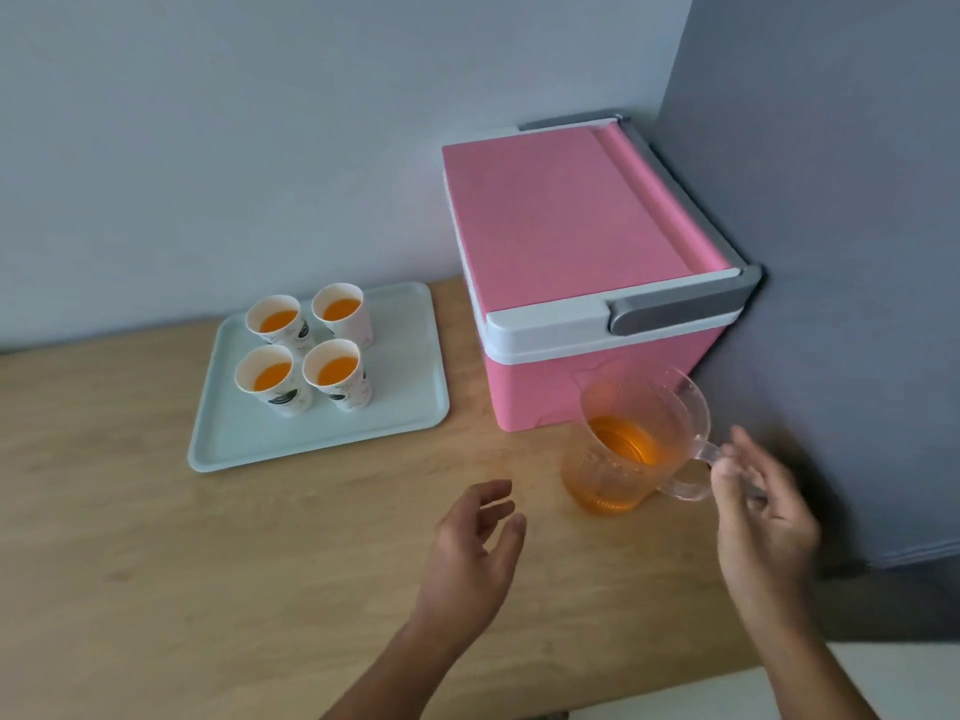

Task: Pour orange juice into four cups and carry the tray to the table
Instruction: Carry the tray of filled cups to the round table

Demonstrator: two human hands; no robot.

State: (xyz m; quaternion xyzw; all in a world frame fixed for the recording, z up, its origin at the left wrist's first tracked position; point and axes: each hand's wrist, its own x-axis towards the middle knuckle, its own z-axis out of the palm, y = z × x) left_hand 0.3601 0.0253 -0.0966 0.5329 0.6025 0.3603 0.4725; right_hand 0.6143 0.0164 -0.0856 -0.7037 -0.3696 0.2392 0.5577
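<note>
Head view, one frame. Wooden countertop [156,589]: light grain, running from the near edge back to a pale wall. Tray [410,407]: pale mint, rectangular with rounded corners and a low raised rim, lying flat at the far left of the counter, close to the wall. Paper cups, four, white with dark printed motifs, standing upright in a two-by-two cluster on the left-centre part of the tray: far-left cup [275,317], far-right cup [340,306], near-left cup [267,374], near-right cup [335,368]; neighbours touching or nearly so; each holds orange juice to roughly mid-height. Cooler box [571,220]: pink body and lid, white rim band, grey handle folded along its right side, lid shut, set in the far right corner against a grey side panel, just right of the tray. Pitcher [636,439]: clear ribbed plastic, upright on the counter just in front of the cooler box, handle pointing right, a shallow remainder of orange juice in its bottom. Right hand [763,517]: fingers spread loose, blurred, fingertips at the pitcher handle; whether they touch it cannot be told; no closed grip. Left hand [475,543]: half open, fingers gently curled, holding nothing, above bare counter near and left of the pitcher, well apart from the tray.
</note>
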